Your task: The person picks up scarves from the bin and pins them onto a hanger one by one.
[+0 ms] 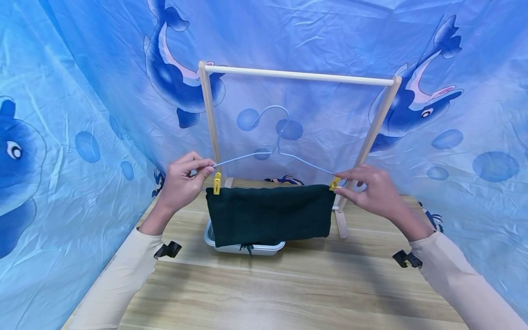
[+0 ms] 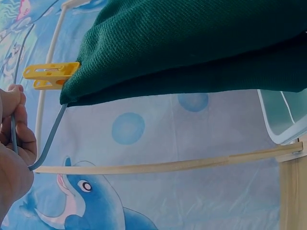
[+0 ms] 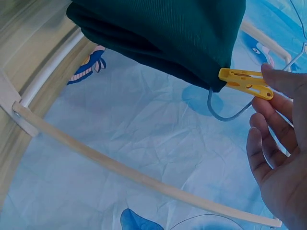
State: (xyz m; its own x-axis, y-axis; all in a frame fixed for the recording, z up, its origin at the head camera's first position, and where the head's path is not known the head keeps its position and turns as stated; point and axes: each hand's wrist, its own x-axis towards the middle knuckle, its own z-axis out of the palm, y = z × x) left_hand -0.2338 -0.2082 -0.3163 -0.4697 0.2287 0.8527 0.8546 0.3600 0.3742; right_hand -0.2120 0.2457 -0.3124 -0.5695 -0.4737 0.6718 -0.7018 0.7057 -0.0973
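Observation:
A dark green cloth (image 1: 272,213) with a ribbed weave hangs folded over the lower bar of a light blue wire hanger (image 1: 247,157). My left hand (image 1: 185,178) pinches the hanger's left shoulder. Just below those fingers, a yellow clothespin (image 1: 217,183) clips the cloth's upper left corner. At the other end my right hand (image 1: 369,188) pinches a second yellow clothespin (image 3: 244,82) between thumb and forefinger, its jaws on the cloth's right corner. The hanger's hook (image 1: 274,107) points up, in front of the rack.
Behind the hanger stands a wooden rack with a white top rail (image 1: 297,75). A light-coloured plastic basin (image 1: 264,250) sits on the wood-grain table (image 1: 288,293), partly hidden under the cloth, with dark fringe at its rim. Blue dolphin-print sheeting (image 1: 330,27) encloses the back and sides.

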